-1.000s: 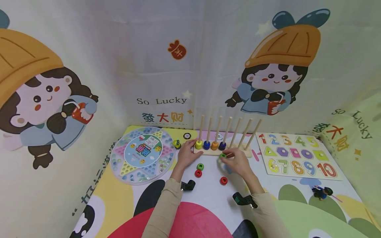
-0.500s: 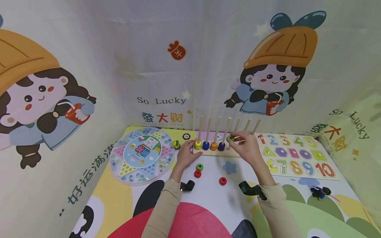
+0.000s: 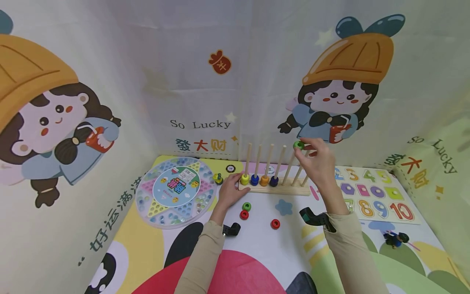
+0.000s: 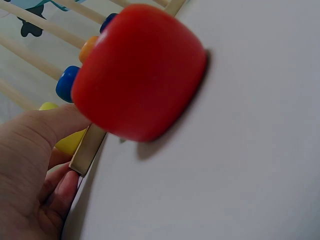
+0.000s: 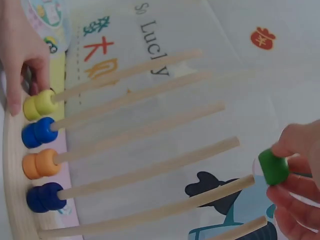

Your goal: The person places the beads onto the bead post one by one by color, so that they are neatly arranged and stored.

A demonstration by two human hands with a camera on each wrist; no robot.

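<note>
My right hand (image 3: 318,160) pinches a green bead (image 5: 273,167) between thumb and fingertips, right by the top of the fifth peg (image 5: 210,193). The wooden peg rack (image 3: 290,189) has several upright pegs. From the left, the first carries yellow beads (image 5: 40,105), followed by blue beads (image 5: 39,132), orange beads (image 5: 41,164) and dark blue beads (image 5: 46,197). My left hand (image 3: 231,191) holds the rack's left end, thumb along its front edge. On the table before it lie another green bead (image 3: 247,206), a red bead (image 3: 244,214) touching it, and a second red bead (image 3: 275,223).
A round marble game board (image 3: 147,204) lies left of the rack, with a small yellow-green toy (image 3: 218,178) between them. A number and shape puzzle board (image 3: 398,188) lies to the right, a small dark figurine (image 3: 395,238) in front. A printed curtain (image 3: 191,81) hangs behind.
My right hand has lifted the green bead from low in front of the rack up to the peg tops, moving slightly right. My left hand stays at the rack's end.
</note>
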